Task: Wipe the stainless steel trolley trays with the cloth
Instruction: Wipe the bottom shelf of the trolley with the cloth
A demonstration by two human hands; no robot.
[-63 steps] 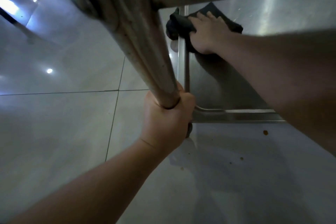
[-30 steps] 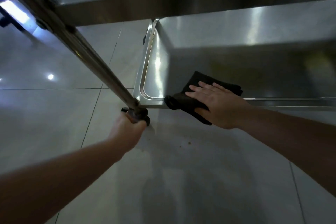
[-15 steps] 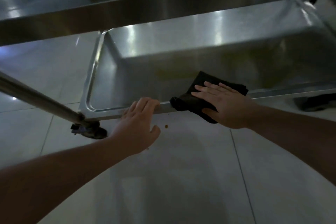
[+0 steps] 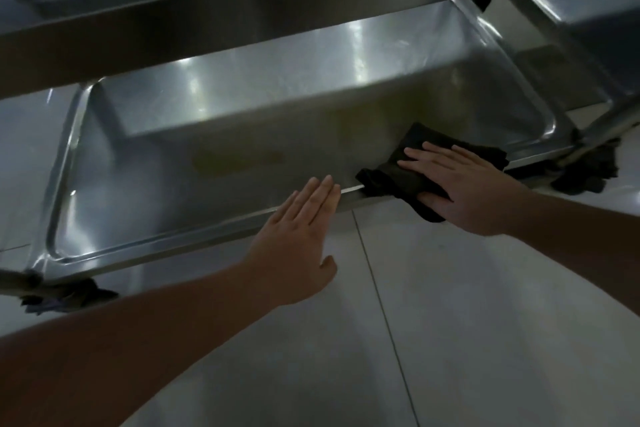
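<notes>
dim, bluish indoor picture. soft white glare streaks lie on the far wall of the tray (image 4: 242, 87); the upper shelf (image 4: 173, 21) shadows its floor. forearms are dark. edges bend from the wide lens, detail is slightly soft.

This looks like a commercial kitchen or canteen service area. A stainless steel trolley with a deep lower tray (image 4: 145, 135) under an upper tray (image 4: 173, 28) stands on black castors (image 4: 588, 170) on a glossy floor (image 4: 485, 305) of large pale tiles, in dim light with glare on the metal.
</notes>
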